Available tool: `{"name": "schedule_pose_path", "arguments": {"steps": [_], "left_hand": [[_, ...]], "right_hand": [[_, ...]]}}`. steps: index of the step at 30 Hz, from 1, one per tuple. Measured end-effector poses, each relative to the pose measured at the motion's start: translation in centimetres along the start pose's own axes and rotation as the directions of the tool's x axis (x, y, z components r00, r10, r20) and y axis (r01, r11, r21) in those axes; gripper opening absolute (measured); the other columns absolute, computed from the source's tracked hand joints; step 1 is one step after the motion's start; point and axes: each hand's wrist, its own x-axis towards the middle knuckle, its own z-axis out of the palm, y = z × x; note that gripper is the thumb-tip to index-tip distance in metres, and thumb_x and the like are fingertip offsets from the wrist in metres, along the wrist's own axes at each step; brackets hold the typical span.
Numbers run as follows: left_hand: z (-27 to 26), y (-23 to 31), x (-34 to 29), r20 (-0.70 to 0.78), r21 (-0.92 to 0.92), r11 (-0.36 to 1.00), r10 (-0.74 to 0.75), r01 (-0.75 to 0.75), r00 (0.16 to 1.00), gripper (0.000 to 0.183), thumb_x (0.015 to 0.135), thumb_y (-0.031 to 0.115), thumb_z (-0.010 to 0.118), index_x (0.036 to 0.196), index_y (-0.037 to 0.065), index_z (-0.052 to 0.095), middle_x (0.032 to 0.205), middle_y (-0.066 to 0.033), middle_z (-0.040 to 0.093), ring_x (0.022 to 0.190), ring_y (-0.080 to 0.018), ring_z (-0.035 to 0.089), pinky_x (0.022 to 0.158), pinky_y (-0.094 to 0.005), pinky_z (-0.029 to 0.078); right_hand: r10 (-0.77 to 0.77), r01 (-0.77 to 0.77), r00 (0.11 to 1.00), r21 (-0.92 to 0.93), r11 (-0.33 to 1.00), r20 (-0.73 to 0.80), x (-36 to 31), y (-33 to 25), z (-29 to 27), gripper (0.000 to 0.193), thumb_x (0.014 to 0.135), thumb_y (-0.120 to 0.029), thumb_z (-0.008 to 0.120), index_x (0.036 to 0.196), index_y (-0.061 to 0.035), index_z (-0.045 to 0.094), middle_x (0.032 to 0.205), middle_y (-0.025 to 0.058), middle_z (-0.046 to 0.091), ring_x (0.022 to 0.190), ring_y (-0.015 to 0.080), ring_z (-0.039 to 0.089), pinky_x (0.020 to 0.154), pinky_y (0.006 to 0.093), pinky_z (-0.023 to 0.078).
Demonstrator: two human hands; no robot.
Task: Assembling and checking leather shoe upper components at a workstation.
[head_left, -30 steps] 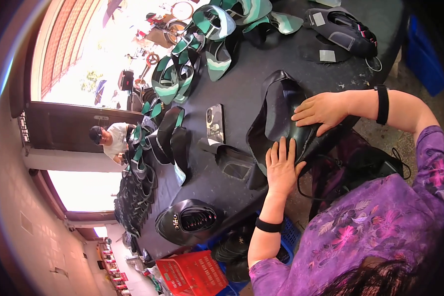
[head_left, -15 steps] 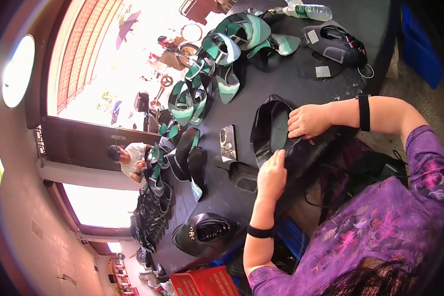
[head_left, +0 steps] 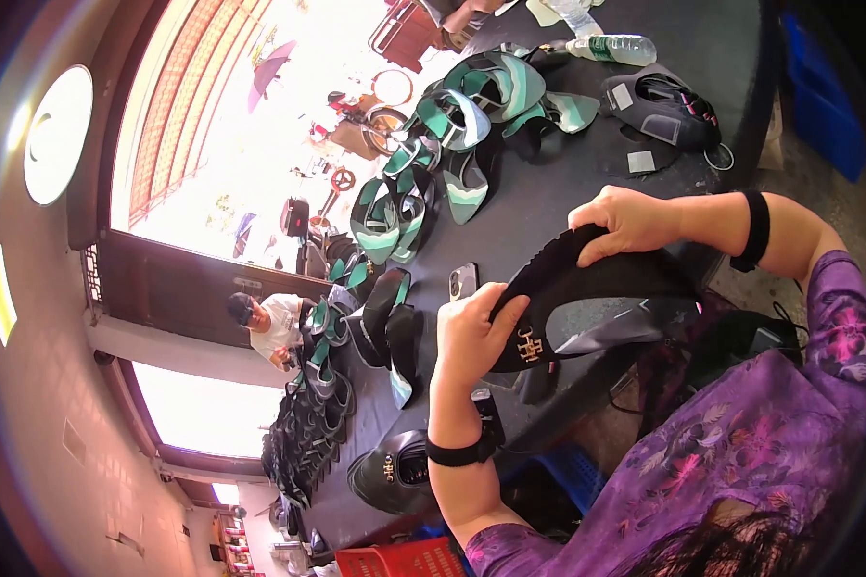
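Note:
My two hands stretch a black shoe upper (head_left: 577, 274) between them over the near side of the dark table. It has a toothed top edge, a gold emblem and a wide curved opening. My left hand (head_left: 476, 332) pinches the emblem end, thumb on the front. At the far end, my right hand (head_left: 630, 226) grips the top edge with curled fingers. Beyond my left hand lies a phone (head_left: 464, 279), partly covered. Left of my left forearm sits another black shoe upper (head_left: 390, 471), laced, with a similar gold emblem.
Teal-and-white shoe pieces (head_left: 467, 106) trail along the table's far side, leading to a row of black uppers (head_left: 308, 433). A plastic bottle (head_left: 611, 48) lies near dark uppers (head_left: 659, 106). A red basket (head_left: 404, 558) stands below. A co-worker (head_left: 279, 327) is beyond the table.
The black upper has been lifted and turned, and now shows its toothed edge and emblem. My left hand has moved left and my right hand slightly right. The view has shifted a little.

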Motion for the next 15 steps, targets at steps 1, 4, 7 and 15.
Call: {"name": "schedule_pose_path", "arguments": {"steps": [1, 4, 7, 15], "left_hand": [[0.2, -0.1, 0.2, 0.000, 0.000, 1.000, 0.003, -0.003, 1.000, 0.020, 0.077, 0.023, 0.063, 0.077, 0.003, 0.059, 0.056, -0.0114, 0.054, 0.049, -0.0263, 0.054, 0.048, -0.0320, 0.041], [1.5, -1.8, 1.7, 0.151, -0.227, 0.970, -0.050, 0.083, 0.987, 0.017, 0.075, 0.013, 0.065, 0.079, -0.002, 0.059, 0.058, -0.0025, 0.055, 0.053, -0.0064, 0.048, 0.050, -0.0222, 0.039], [1.5, -1.1, 1.8, 0.199, -0.302, 0.947, -0.051, 0.111, 0.979, 0.018, 0.073, 0.013, 0.067, 0.078, -0.003, 0.059, 0.058, -0.0034, 0.053, 0.053, -0.0058, 0.048, 0.050, -0.0226, 0.039], [3.1, -4.0, 2.3, 0.582, -0.688, 0.540, 0.013, 0.484, 0.813, 0.026, 0.067, 0.011, 0.074, 0.084, -0.002, 0.059, 0.073, 0.0023, 0.059, 0.066, -0.0039, 0.052, 0.060, -0.0199, 0.044]], "right_hand": [[0.044, -0.043, 0.999, 0.044, 0.998, -0.031, -0.4, 0.2, 0.2, 0.024, 0.074, -0.022, 0.067, 0.083, -0.0024, 0.055, 0.066, 0.0083, 0.058, 0.059, 0.0173, 0.057, 0.056, 0.0285, 0.043], [0.308, -0.442, 0.895, 0.725, 0.528, 0.322, -1.3, 4.5, 1.9, 0.033, 0.072, -0.020, 0.070, 0.095, -0.0018, 0.056, 0.083, 0.0030, 0.062, 0.071, 0.0092, 0.058, 0.067, 0.0251, 0.049], [0.234, -0.543, 0.831, 0.827, 0.147, 0.504, -4.8, 6.7, 3.5, 0.046, 0.073, -0.025, 0.070, 0.106, 0.0000, 0.052, 0.092, 0.0099, 0.062, 0.078, 0.0178, 0.062, 0.072, 0.0321, 0.051], [0.312, -0.599, 0.765, 0.800, 0.025, 0.563, -6.0, 4.5, 4.6, 0.029, 0.076, -0.014, 0.064, 0.098, 0.0027, 0.057, 0.087, 0.0097, 0.063, 0.074, 0.0172, 0.062, 0.068, 0.0288, 0.050]]}}
